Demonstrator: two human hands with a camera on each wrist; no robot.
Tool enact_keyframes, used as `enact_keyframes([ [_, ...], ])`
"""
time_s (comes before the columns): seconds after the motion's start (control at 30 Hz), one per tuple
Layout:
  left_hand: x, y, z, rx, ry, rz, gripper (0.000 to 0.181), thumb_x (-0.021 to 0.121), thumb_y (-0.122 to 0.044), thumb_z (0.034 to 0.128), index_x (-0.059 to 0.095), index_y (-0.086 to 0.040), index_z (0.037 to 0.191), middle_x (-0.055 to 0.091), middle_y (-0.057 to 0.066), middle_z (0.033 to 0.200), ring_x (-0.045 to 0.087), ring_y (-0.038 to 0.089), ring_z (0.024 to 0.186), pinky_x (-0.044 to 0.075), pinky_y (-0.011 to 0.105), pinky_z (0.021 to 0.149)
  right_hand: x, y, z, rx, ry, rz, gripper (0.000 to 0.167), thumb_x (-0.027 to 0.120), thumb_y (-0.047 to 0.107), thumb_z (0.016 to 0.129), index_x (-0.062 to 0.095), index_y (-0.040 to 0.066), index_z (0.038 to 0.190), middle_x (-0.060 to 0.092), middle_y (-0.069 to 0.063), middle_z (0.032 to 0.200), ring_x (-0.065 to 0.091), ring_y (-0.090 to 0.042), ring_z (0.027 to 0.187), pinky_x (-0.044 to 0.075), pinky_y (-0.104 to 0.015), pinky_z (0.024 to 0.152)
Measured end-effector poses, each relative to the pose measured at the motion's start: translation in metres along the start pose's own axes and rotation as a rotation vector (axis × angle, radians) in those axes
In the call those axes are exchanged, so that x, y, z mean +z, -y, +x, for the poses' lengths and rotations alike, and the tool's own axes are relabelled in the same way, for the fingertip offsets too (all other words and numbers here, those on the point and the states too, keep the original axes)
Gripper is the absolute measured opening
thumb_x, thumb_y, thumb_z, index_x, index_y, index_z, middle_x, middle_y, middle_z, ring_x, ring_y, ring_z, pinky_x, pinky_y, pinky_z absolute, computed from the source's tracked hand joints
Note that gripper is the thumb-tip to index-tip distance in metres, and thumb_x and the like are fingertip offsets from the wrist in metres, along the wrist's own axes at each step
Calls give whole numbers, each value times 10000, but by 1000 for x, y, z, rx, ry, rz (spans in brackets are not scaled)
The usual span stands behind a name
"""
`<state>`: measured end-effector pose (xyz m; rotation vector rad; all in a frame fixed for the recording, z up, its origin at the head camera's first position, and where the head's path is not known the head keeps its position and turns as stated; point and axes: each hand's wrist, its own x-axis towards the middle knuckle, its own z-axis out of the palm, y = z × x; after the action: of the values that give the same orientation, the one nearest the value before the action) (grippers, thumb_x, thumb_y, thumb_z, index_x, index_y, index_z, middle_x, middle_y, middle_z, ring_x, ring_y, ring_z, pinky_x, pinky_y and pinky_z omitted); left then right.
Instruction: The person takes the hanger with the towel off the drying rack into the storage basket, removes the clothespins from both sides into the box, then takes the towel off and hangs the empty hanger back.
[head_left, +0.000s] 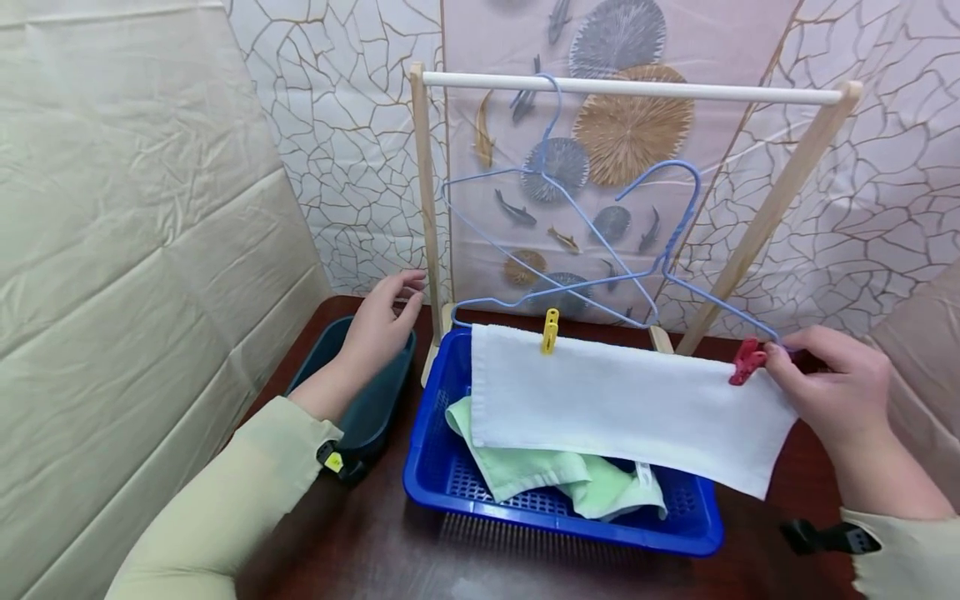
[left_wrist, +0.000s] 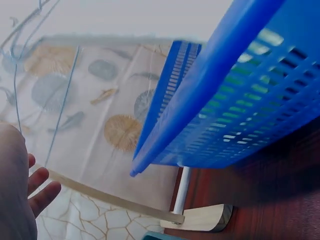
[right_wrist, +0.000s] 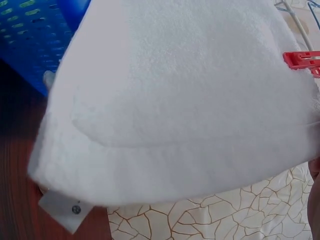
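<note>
My right hand (head_left: pixel 843 387) grips the right end of a blue wire clothes hanger (head_left: pixel 681 225), together with the corner of a white towel (head_left: pixel 607 400) draped over its bottom bar. A yellow clothespin (head_left: pixel 551 332) and a red clothespin (head_left: pixel 747 362) clip the towel's top edge. In the right wrist view the towel (right_wrist: pixel 175 95) fills most of the picture and hides most of that hand. My left hand (head_left: pixel 384 321), fingers relaxed and holding nothing, is beside the rack's left post (head_left: pixel 427 192). Its fingers also show in the left wrist view, apart from the blue basket (left_wrist: pixel 200 95).
Another blue hanger (head_left: pixel 551 137) hangs on the rack's white rail (head_left: pixel 720 89). Beneath the towel stands the blue basket, with light green cloths (head_left: pixel 525 471) inside. A dark teal bin (head_left: pixel 367 417) sits left of it on the dark wooden table (head_left: pixel 360 542). Fabric walls surround the table.
</note>
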<state>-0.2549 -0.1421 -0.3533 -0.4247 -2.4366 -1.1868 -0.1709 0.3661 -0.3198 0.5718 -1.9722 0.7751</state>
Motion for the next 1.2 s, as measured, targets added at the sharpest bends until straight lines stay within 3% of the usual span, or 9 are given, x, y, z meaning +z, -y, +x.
enact_keyframes([
  [0.13,-7,-11,-11,69,-8,29,333,509,-292,1044,577,-186,1353,589,-11,1237,578,144,1074,522,386,898,4,1,1,12,-4,13,99,722,20,776,686,-59,728,658,107,777,492,96,696,408,-55,689],
  [0.33,-16,-29,-26,232,-43,53,274,545,-179,1025,627,-122,1281,616,8,1226,591,143,1023,531,361,864,8,8,5,26,26,-59,113,713,34,794,687,-70,759,594,235,827,455,109,700,388,-35,684],
  [0.53,-17,-47,-33,359,-17,79,243,564,-118,1005,651,-94,1230,643,31,1178,588,144,978,545,361,832,11,8,6,27,24,-85,114,704,48,783,689,-62,755,525,320,844,426,104,690,369,-36,672],
  [0.73,-11,-61,-35,466,30,144,239,569,-127,995,685,-87,1199,681,45,1168,592,174,954,532,355,809,17,7,6,32,-9,-87,126,706,75,778,695,-47,747,541,274,825,422,102,697,355,-52,673],
  [0.93,0,-71,-33,572,54,201,254,609,-134,973,691,-109,1212,691,37,1196,610,185,1128,509,356,950,20,12,6,39,-13,-92,128,702,68,786,693,-55,751,554,238,823,423,107,704,354,-53,675],
  [1.2,14,-80,-32,618,85,227,345,612,-144,969,638,-99,1311,639,27,1304,548,179,1253,441,340,1042,28,16,7,36,-36,-69,127,708,64,767,703,-61,744,602,95,761,434,100,700,361,-53,671],
])
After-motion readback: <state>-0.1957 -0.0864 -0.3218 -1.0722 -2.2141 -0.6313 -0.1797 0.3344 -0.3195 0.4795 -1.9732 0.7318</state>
